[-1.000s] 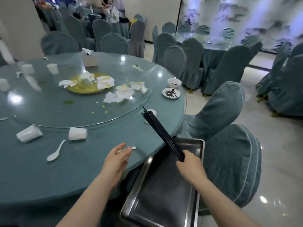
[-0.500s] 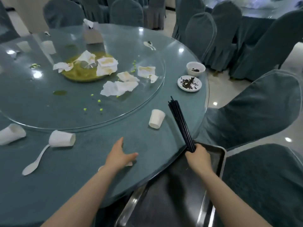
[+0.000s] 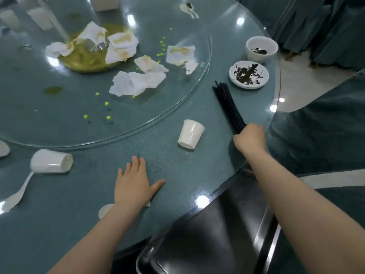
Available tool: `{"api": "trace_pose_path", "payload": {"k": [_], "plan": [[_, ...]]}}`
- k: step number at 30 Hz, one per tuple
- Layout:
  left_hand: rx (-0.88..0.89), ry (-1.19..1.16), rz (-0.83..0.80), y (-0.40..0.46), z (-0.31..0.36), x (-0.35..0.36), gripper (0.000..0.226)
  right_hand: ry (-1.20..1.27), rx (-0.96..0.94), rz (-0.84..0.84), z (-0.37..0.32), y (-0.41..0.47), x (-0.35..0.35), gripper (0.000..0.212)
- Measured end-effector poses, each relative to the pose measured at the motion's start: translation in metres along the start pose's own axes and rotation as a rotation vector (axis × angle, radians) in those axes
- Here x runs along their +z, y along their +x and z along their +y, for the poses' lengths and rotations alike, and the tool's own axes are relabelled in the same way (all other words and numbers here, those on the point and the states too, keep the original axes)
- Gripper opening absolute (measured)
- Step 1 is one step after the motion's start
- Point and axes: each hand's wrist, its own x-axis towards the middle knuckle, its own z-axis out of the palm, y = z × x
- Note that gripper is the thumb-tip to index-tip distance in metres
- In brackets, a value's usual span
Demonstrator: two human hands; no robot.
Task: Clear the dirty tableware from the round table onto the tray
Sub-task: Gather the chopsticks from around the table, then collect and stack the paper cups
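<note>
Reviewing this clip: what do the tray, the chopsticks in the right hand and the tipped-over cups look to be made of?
Tray: looks like stainless steel, a dull grey sheet with bright glints along the rolled rim. Chopsticks, gripped by the right hand: plain black, matte, probably plastic or lacquered wood; cannot tell which. Tipped cups: white, thin-walled, slightly glossy, likely disposable plastic or coated paper.

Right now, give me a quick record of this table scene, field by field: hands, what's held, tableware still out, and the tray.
left hand: flat on the round table, fingers spread, holding nothing
right hand: gripping a bundle of black chopsticks, tips pointing away over the table
cups: one tipped paper cup near the chopsticks, another lying at left
spoon: white, at left
dishes: small bowl and saucer, both with dark residue
tray: metal, below the table edge, nothing visible in it
</note>
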Motion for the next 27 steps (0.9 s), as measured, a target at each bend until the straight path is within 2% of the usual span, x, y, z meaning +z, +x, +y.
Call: {"api": "trace_pose_path", "payload": {"k": [4, 7, 13, 16, 18, 19, 21, 23, 27], "plan": [[-0.005, -0.021, 0.009, -0.001, 0.0, 0.001, 0.099, -0.164, -0.1, 0.126, -0.004, 0.004, 0.017, 0.052], [-0.028, -0.109, 0.008, -0.002, 0.0, 0.003, 0.1, -0.228, -0.193, 0.152, 0.009, -0.005, 0.033, 0.068], [-0.052, -0.174, 0.02, -0.002, 0.0, 0.0, 0.098, -0.256, -0.205, 0.082, 0.006, -0.009, 0.029, 0.074], [-0.044, -0.197, 0.034, -0.004, -0.005, -0.002, 0.091, -0.259, -0.37, 0.195, -0.001, -0.023, 0.028, 0.069], [-0.035, -0.232, 0.022, -0.006, -0.008, -0.004, 0.085, -0.126, -0.517, 0.217, -0.01, -0.036, 0.03, 0.064], [-0.037, -0.257, 0.006, -0.007, -0.009, -0.005, 0.082, -0.01, -0.551, 0.164, -0.017, -0.042, 0.033, 0.065], [-0.065, -0.335, -0.033, -0.008, -0.011, -0.012, 0.073, 0.233, -0.504, -0.023, -0.033, -0.053, 0.039, 0.071], [-0.111, -0.425, -0.039, -0.013, -0.016, -0.022, 0.058, 0.336, -0.421, -0.163, -0.046, -0.062, 0.044, 0.07], [-0.195, -0.728, 0.129, -0.046, -0.03, -0.029, 0.045, 0.498, -0.326, -0.18, -0.052, -0.088, 0.046, 0.044]]}}
